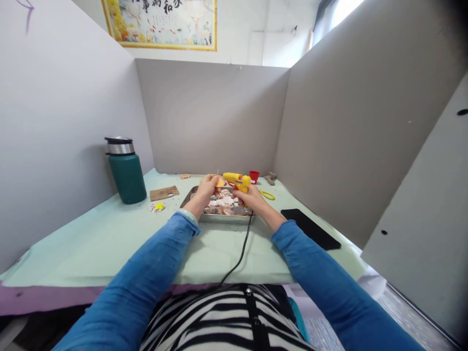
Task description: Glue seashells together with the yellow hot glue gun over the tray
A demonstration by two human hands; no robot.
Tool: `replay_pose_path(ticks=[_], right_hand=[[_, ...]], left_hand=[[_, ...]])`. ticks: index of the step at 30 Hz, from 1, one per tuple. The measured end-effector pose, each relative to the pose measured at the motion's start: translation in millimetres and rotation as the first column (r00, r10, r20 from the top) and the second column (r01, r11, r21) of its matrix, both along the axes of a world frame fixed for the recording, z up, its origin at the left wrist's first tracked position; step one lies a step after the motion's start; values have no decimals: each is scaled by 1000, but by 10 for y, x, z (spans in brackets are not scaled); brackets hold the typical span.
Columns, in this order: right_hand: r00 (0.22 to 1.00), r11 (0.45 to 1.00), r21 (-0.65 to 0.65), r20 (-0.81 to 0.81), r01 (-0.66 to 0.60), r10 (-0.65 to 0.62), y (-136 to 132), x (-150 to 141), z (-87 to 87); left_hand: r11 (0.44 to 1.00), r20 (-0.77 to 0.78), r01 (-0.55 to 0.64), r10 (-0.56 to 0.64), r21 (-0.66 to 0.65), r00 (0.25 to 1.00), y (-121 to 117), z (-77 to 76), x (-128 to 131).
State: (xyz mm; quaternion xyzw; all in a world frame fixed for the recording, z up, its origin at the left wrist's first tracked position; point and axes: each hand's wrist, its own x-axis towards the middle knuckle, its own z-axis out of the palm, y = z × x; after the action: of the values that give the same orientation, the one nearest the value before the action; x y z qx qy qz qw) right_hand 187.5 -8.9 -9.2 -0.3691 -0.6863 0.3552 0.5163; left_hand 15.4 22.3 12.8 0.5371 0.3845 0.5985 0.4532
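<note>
My right hand (245, 195) is wrapped round the handle of a yellow hot glue gun (236, 180), whose nozzle points left. From its handle a black cord (241, 256) runs down over the table's front edge. My left hand (207, 187) pinches a small orange piece, perhaps a shell (220, 182), close to the nozzle; whether they touch I cannot tell. Beneath both hands lies a metal tray (226, 219) holding several pinkish-white, shell-like pieces (224, 201). My hands hide part of the tray.
A green bottle (127, 178) stands at left, beside brown cardboard (164, 193) and a yellow flower-like piece (159, 206). Behind the tray are a red cup (254, 176), a grey lump (270, 178) and a yellow loop handle (266, 195). A black slab (310, 228) lies right. Grey panels (215, 117) enclose the table.
</note>
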Motion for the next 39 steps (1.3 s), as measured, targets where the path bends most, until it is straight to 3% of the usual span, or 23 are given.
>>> replay_pose_path(ticks=[18, 29, 39], right_hand=[[1000, 1000, -25, -4, 5, -5, -21, -16, 20], [999, 991, -133, -27, 16, -20, -149, -24, 126], [999, 990, -132, -20, -49, 47, -138, -5, 101]], left_hand=[[992, -22, 125, -125, 31, 992, 44, -44, -24], [999, 22, 42, -43, 19, 999, 2, 13, -8], [999, 33, -51, 50, 15, 998, 20, 22, -22]])
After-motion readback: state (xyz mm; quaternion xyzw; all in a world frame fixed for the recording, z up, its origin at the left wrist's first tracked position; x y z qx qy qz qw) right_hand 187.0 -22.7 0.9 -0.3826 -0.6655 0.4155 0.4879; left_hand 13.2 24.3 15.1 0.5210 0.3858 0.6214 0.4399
